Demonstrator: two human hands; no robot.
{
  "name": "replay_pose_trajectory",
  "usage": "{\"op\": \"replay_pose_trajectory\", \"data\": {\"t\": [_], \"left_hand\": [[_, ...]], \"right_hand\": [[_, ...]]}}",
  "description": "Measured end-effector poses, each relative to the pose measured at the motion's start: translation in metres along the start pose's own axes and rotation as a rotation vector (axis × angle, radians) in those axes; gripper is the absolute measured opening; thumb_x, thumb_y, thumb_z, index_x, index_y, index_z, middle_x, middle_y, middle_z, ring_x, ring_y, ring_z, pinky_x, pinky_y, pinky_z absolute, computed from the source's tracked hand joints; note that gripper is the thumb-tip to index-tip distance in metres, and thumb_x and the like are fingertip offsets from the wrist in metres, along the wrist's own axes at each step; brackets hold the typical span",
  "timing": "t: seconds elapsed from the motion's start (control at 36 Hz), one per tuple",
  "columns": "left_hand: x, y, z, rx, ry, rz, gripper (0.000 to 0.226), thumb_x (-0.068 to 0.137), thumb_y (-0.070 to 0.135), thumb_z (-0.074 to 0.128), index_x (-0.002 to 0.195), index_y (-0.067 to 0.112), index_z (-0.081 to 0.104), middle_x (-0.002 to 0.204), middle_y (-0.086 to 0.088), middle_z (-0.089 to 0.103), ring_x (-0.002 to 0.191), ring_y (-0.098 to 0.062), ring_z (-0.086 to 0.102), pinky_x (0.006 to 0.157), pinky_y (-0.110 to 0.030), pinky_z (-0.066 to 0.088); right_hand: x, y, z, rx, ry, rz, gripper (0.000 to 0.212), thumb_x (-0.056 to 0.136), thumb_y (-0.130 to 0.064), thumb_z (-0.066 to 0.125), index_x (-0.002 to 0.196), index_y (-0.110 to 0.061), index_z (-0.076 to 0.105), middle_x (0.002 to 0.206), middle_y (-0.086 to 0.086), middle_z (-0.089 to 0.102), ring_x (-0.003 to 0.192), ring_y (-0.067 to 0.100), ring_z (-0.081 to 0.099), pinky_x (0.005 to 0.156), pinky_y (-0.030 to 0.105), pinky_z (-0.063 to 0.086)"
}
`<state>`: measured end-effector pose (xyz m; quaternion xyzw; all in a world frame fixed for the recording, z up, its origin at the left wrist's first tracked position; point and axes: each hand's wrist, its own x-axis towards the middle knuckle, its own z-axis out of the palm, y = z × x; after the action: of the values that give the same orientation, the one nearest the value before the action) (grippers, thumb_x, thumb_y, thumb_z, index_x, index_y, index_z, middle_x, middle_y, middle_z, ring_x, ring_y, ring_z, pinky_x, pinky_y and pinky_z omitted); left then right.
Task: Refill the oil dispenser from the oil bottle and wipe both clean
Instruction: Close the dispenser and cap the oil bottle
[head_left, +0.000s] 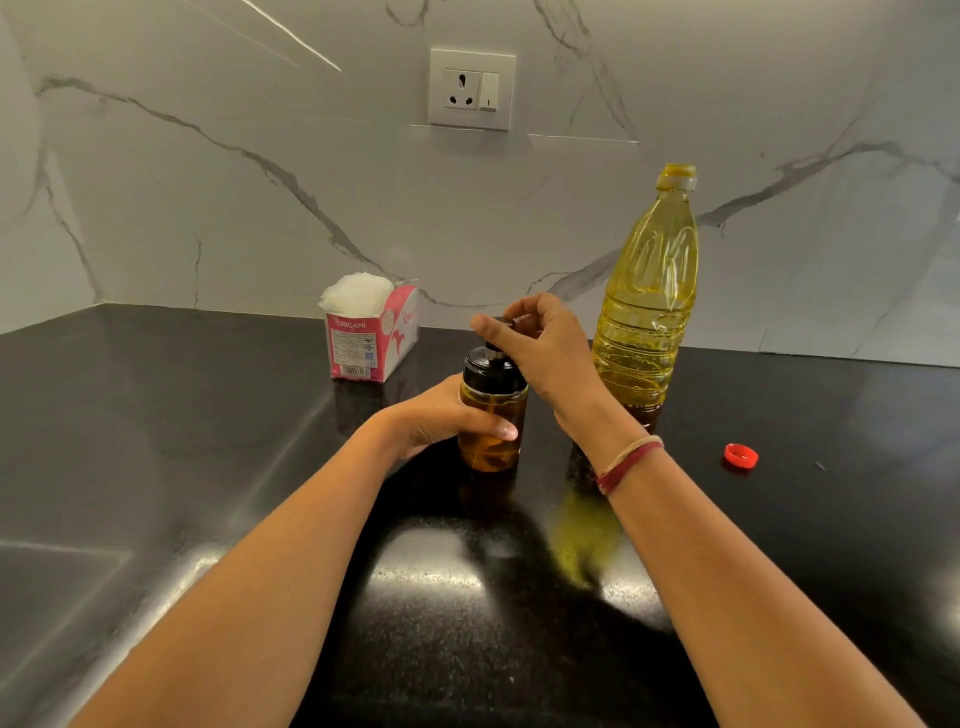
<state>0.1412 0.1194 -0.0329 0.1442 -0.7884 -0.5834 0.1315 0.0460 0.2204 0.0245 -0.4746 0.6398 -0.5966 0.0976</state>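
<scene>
While left hand (441, 418) grips upright oil dispenser (491, 444) | right hand (548, 351) pinches its nozzle (492, 349)

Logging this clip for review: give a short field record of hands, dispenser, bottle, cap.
dispenser: upright on counter, lid on, oil inside
left hand: holds dispenser's glass body
right hand: pinches dispenser's top
oil bottle: upright, uncapped, right of dispenser
red cap: loose on counter, apart from bottle
tissue box: back left
</scene>
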Motion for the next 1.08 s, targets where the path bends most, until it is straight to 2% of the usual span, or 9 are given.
{"op": "replay_pose_trajectory", "data": {"t": [0.11,0.22,0.36,0.47,0.58,0.72,0.83,0.97,1.08], "left_hand": [[-0.001,0.000,0.000,0.013,0.008,-0.015,0.062,0.064,0.021,0.079,0.121,0.029,0.055,0.117,0.004,0.068,0.110,-0.010,0.065,0.088,-0.022,0.050],[-0.001,0.001,0.001,0.015,0.011,-0.025,0.061,0.065,0.020,0.078,0.121,0.024,0.055,0.112,0.002,0.069,0.107,-0.010,0.066,0.082,-0.020,0.052],[-0.001,0.001,0.001,0.022,0.025,-0.033,0.072,0.063,0.023,0.078,0.130,0.025,0.051,0.123,-0.001,0.065,0.115,-0.014,0.062,0.097,-0.030,0.050],[-0.004,0.001,0.002,0.026,0.016,-0.024,0.073,0.064,0.023,0.078,0.132,0.023,0.051,0.125,-0.001,0.064,0.118,-0.017,0.060,0.104,-0.036,0.045],[-0.003,0.001,0.002,0.035,0.030,-0.035,0.086,0.060,0.025,0.081,0.138,0.019,0.047,0.129,-0.004,0.062,0.122,-0.021,0.057,0.107,-0.040,0.043],[-0.001,0.003,0.002,0.022,0.015,-0.059,0.075,0.063,0.021,0.077,0.133,0.022,0.048,0.125,-0.005,0.063,0.119,-0.021,0.059,0.100,-0.035,0.047],[-0.001,0.002,0.002,0.010,0.023,-0.053,0.080,0.063,0.021,0.077,0.137,0.018,0.047,0.126,-0.006,0.063,0.120,-0.023,0.058,0.107,-0.041,0.044],[-0.002,0.002,0.003,0.006,0.014,-0.048,0.070,0.060,0.022,0.080,0.124,0.026,0.053,0.122,-0.003,0.065,0.117,-0.020,0.060,0.104,-0.037,0.046],[-0.002,0.001,0.002,0.007,0.012,-0.034,0.084,0.048,0.036,0.084,0.126,0.025,0.053,0.123,-0.003,0.066,0.117,-0.020,0.061,0.104,-0.037,0.046]], "right_hand": [[0.003,-0.002,-0.008,-0.001,-0.223,0.062,0.055,0.089,-0.044,0.059,0.135,-0.017,0.044,0.128,-0.002,0.052,0.119,0.016,0.051,0.097,0.030,0.045],[0.005,-0.001,-0.020,0.088,-0.367,0.059,0.025,0.097,-0.017,0.051,0.121,-0.014,0.059,0.118,0.005,0.067,0.114,0.015,0.060,0.099,0.028,0.047],[0.001,-0.003,-0.014,0.130,-0.218,0.059,0.020,0.085,-0.013,0.069,0.104,-0.008,0.067,0.105,0.010,0.070,0.101,0.020,0.065,0.088,0.026,0.054],[-0.005,-0.002,-0.001,-0.068,0.022,-0.058,0.037,0.075,-0.032,0.079,0.104,-0.013,0.066,0.101,-0.001,0.068,0.093,0.014,0.064,0.078,0.024,0.053],[-0.002,-0.009,-0.010,-0.097,-0.125,-0.021,0.054,0.083,-0.034,0.071,0.131,-0.021,0.049,0.121,-0.006,0.049,0.105,0.012,0.053,0.077,0.020,0.043],[-0.001,-0.013,-0.023,-0.037,-0.181,0.020,0.024,0.087,-0.008,0.066,0.109,-0.017,0.067,0.097,-0.007,0.064,0.084,-0.002,0.058,0.057,0.001,0.042],[-0.005,-0.012,-0.013,-0.056,-0.105,-0.023,0.025,0.082,-0.006,0.071,0.106,-0.011,0.067,0.100,0.004,0.069,0.092,0.013,0.064,0.076,0.014,0.049],[-0.013,-0.008,0.000,-0.436,0.172,-0.266,0.032,0.078,-0.031,0.077,0.102,-0.013,0.066,0.096,0.000,0.069,0.086,0.012,0.064,0.072,0.019,0.051],[-0.005,-0.013,-0.012,-0.292,-0.084,-0.144,0.065,0.079,-0.040,0.074,0.133,-0.013,0.051,0.132,0.003,0.057,0.116,0.017,0.056,0.087,0.021,0.044]]}}
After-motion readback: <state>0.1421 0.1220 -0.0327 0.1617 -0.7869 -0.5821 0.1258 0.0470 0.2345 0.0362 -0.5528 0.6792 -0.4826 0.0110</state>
